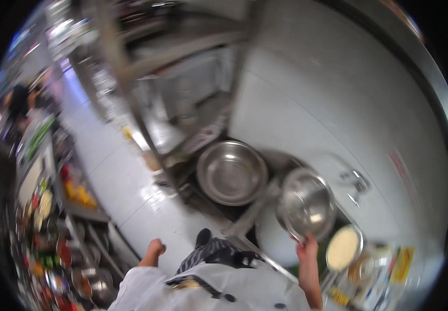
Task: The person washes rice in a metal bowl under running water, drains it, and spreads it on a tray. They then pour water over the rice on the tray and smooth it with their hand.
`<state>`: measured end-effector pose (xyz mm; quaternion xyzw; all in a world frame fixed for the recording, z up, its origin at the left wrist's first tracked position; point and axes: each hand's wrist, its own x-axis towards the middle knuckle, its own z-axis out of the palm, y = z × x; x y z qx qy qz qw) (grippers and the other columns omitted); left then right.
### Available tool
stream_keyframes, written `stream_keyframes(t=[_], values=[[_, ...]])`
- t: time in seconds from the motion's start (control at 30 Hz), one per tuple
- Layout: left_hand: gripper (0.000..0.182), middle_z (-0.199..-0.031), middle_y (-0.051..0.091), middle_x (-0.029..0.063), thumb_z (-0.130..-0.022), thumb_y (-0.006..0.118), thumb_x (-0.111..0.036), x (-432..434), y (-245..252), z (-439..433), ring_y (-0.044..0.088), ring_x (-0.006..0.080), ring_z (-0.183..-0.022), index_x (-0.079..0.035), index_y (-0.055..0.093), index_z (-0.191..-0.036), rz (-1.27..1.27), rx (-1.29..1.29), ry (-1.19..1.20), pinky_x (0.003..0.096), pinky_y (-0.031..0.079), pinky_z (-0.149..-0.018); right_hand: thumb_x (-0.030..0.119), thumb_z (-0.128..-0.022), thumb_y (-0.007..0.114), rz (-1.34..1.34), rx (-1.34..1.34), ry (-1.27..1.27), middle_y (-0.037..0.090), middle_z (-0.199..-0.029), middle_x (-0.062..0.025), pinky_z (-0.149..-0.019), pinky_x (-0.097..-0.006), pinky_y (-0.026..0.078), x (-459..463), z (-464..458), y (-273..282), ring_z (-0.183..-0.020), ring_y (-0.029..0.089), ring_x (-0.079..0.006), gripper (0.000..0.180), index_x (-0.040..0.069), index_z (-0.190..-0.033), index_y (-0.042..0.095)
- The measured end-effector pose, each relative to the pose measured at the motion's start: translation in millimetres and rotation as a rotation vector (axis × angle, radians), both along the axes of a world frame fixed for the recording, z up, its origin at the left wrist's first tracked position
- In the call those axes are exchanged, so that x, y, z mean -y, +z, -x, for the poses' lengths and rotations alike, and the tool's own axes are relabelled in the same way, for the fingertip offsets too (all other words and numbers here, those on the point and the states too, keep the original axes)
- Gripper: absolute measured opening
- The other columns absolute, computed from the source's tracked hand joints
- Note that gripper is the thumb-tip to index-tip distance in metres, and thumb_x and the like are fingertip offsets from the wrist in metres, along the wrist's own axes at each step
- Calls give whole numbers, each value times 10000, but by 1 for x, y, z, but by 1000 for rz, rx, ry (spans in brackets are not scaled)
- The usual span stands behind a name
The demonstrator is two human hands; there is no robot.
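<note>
My right hand [307,245] grips the near rim of a stainless steel mixing bowl [305,202]. The bowl is tilted over the right-hand sink basin, and its inside looks wet and shiny. Beneath it, partly covered, is a pale round area [276,237]; whether this is a tub or liquid is unclear. A second, wide steel basin [231,175] sits in the left-hand sink compartment. Away from the sink, my left hand [156,247] hangs by my side over the floor, fingers curled, with nothing visible in it.
Right of the sink stands a metal container with pale yellow contents [342,248], beside a yellow packet [402,264]. A faucet [358,182] is on the wall. Metal shelving [185,50] rises beyond. Across the tiled floor [107,171], a counter holds several ingredient containers [68,254]; a person [18,101] is farther off.
</note>
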<state>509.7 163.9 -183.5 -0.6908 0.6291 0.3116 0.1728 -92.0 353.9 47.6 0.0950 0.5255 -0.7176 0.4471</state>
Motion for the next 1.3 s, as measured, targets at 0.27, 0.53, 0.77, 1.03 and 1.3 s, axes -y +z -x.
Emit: stream_keyframes(t=[0.27, 0.53, 0.77, 1.03, 1.3], values=[[217, -980, 698, 226, -811, 576, -181, 20, -10, 5, 659, 400, -961, -20, 694, -895, 33, -47, -133, 450, 534, -843, 35, -840, 612, -127, -23, -172, 438, -688, -44, -407, -309, 357, 16, -31, 14, -493, 404, -168, 108, 20, -841, 505], [262, -1012, 675, 185, -861, 607, -248, 44, -23, 9, 659, 367, -963, -31, 640, -1005, 48, -62, -259, 477, 547, -815, 89, -857, 615, -192, -38, -138, 553, -714, -64, -391, -300, 404, 22, -44, 8, -499, 506, -165, 134, -18, -937, 607], [360, -1114, 628, 157, -908, 606, -291, 86, 17, 78, 634, 344, -1019, -34, 567, -1157, -33, -393, -109, 514, 551, -822, 95, -850, 593, -161, -47, -76, 569, -700, -51, -395, -279, 421, 23, -55, 30, -477, 510, -145, 199, -7, -1020, 612], [509, -1202, 600, 145, -960, 595, -406, 70, 203, 311, 619, 314, -1059, -28, 507, -1288, -575, -1160, 156, 527, 547, -867, 103, -857, 590, -138, -78, -67, 600, -747, -77, -387, -272, 417, 23, -55, 24, -481, 520, -142, 280, -5, -1115, 569], [415, -1177, 633, 118, -946, 551, -366, 34, 235, 415, 617, 275, -1066, -58, 553, -1224, -1017, -1086, 252, 458, 550, -854, 118, -856, 604, -65, -97, -76, 614, -752, -76, -376, -246, 394, 31, -57, 18, -489, 532, -126, 310, 5, -1140, 553]])
